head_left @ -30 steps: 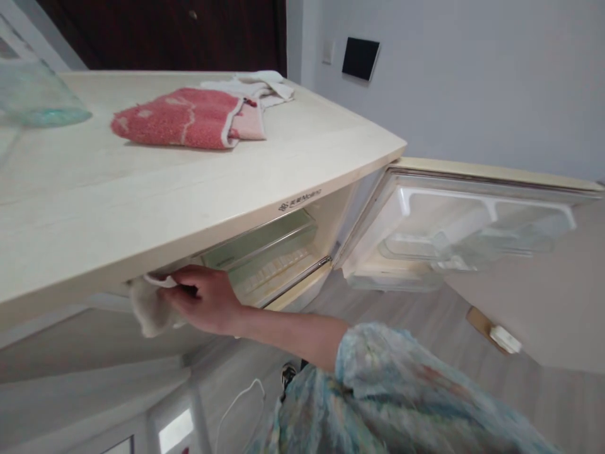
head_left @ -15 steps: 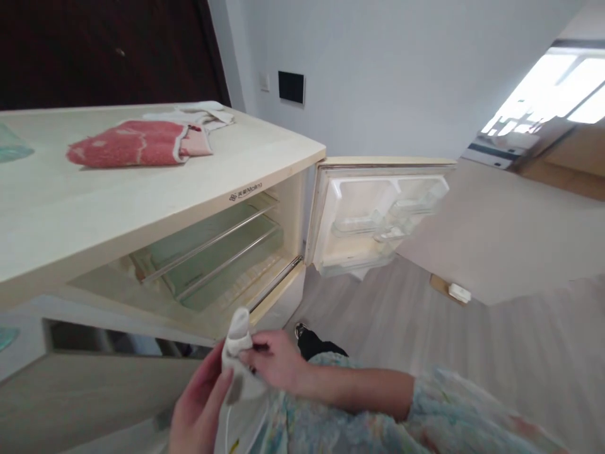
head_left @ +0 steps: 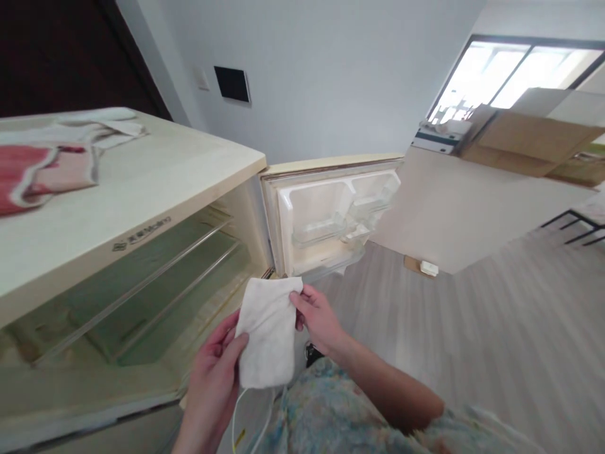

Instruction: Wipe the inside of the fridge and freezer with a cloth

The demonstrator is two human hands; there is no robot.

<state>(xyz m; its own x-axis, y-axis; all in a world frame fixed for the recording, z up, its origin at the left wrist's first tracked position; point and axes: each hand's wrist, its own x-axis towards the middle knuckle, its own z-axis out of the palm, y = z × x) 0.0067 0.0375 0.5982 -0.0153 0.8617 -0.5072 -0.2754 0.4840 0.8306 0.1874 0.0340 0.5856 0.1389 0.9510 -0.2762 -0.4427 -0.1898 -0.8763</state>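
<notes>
A white folded cloth (head_left: 268, 337) is held flat between my two hands, in front of the open fridge. My left hand (head_left: 215, 372) pinches its left edge, thumb on top and fingers behind. At the upper right corner, my right hand (head_left: 317, 318) grips it between thumb and fingers. The fridge (head_left: 208, 202) stands to the left, its glass shelves (head_left: 155, 290) showing inside. Its door (head_left: 326, 214) is swung out to the right, with clear plastic racks on the inner side. A thin pale cord hangs below the cloth.
On the fridge top lie a red patterned towel (head_left: 28, 176) and a white cloth (head_left: 108, 126). A dark panel (head_left: 231, 84) is on the wall. Cardboard boxes (head_left: 524, 142) sit on a ledge at the right, and a small white item (head_left: 429, 268) is on the floor.
The white cloth was bunched between my hands; now it is spread into a flat rectangle. My right hand has moved up and to the right. The view has turned right.
</notes>
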